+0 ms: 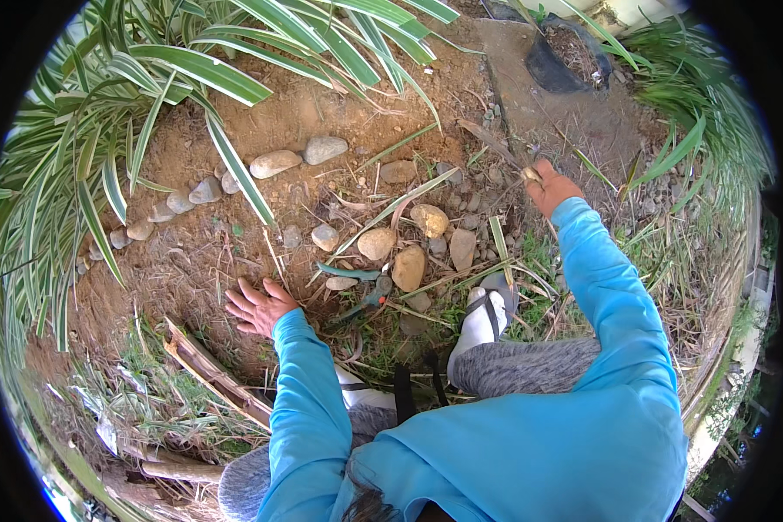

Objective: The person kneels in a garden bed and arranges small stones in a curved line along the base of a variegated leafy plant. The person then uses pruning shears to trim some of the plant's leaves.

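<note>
My left hand [259,308] is spread, palm down, over the bare brown soil [189,274], with nothing in it. On the right, my right hand [549,184] is closed around the handle end of a long, flat, brownish blade-like tool [492,142], which points up and left over the soil. Between the hands lie several rounded stones, among them a yellowish one [429,220] and a tan one [409,268]. Near my left hand, pruning shears [372,297] with green handles rest on the ground beside a small pale stone [341,283].
A curved row of river stones [275,163] runs below striped leafy plants [150,78]. A black plastic plant bag [551,65] stands at the upper right. A split dry stalk [215,375] lies at the lower left. My sandalled foot [486,316] is near the stones.
</note>
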### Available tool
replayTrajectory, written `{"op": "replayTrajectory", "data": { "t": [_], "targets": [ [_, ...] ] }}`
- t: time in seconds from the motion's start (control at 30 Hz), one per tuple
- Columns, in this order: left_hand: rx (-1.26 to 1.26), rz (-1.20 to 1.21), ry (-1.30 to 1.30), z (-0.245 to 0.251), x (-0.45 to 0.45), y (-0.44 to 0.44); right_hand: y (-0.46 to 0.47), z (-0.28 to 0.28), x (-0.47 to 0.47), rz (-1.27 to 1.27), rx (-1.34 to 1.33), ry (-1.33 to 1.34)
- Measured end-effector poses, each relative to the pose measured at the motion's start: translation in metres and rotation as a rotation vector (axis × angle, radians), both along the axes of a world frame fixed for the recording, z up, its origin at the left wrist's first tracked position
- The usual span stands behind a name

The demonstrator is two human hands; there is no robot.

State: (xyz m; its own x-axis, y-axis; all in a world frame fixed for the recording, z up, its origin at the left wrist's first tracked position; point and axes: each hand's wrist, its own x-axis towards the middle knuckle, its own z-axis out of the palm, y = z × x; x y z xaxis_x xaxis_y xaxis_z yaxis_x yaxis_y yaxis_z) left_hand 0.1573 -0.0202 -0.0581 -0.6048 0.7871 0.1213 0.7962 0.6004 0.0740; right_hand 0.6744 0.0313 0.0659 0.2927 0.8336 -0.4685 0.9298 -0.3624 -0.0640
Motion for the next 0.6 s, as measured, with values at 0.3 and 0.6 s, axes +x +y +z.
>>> {"op": "replayTrajectory", "data": {
  "t": [0.3,0.6],
  "targets": [
    [-0.032,0.006,0.05,-0.001,0.0,-0.001,0.012,0.089,-0.111,0.509,0.143,-0.054],
    [-0.001,0.007,0.008,0.001,0.002,0.004,0.063,0.026,-0.13,0.441,-0.009,0.057]
  ]
}}
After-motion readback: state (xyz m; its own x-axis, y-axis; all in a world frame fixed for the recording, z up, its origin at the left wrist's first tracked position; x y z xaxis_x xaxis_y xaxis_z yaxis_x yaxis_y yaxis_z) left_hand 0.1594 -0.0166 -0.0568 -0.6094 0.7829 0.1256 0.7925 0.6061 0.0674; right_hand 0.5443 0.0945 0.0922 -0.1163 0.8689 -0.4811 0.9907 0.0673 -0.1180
